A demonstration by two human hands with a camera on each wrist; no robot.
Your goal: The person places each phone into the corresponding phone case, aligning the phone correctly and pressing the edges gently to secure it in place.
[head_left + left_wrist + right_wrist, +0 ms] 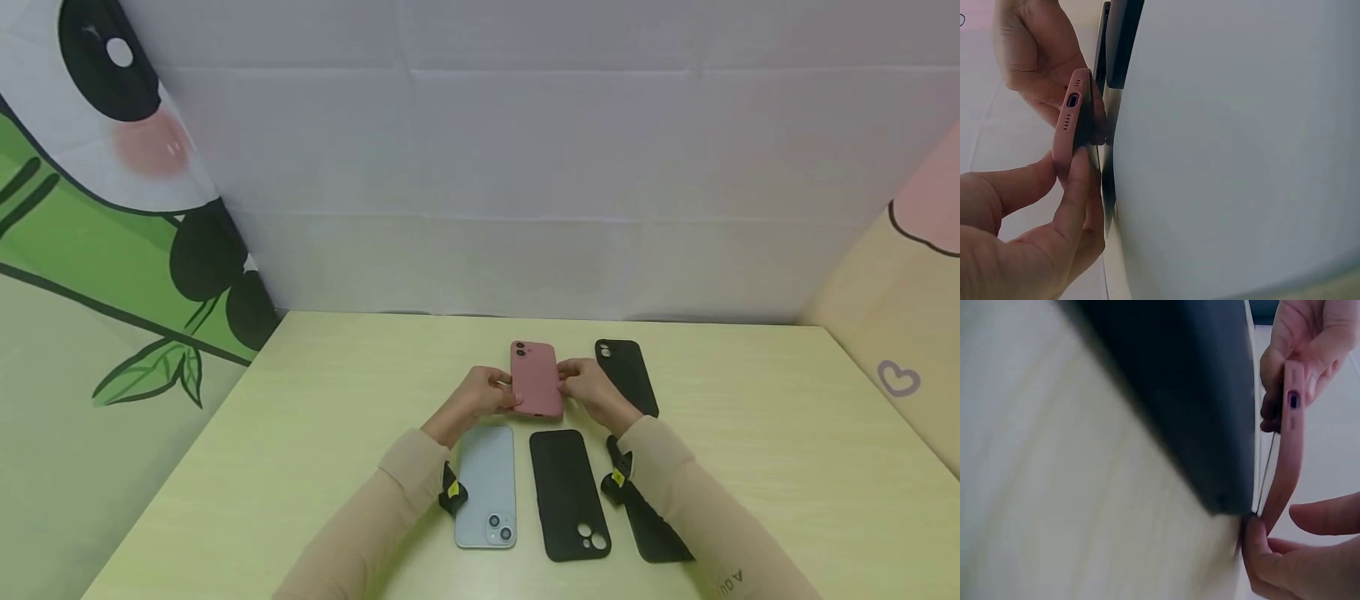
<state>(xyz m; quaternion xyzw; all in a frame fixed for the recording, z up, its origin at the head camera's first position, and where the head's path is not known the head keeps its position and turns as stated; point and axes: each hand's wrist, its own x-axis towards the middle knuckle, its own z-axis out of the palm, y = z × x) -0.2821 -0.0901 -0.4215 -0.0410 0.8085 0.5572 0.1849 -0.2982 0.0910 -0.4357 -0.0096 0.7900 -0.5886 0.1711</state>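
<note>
Our left grip [480, 393] pinches the pink phone [536, 375] at its 8 o'clock edge; our right grip [588, 390] curls its fingers around the 3 o'clock edge. We hold it over the desk [360, 383], camera lenses at 11 o'clock. From it we see a black case [628, 367] at 3 o'clock, a pale blue phone [485, 475] at 7, and another black case [568, 492] between 5 and 6.

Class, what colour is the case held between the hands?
The case is pink, clearest in the head view.
</note>
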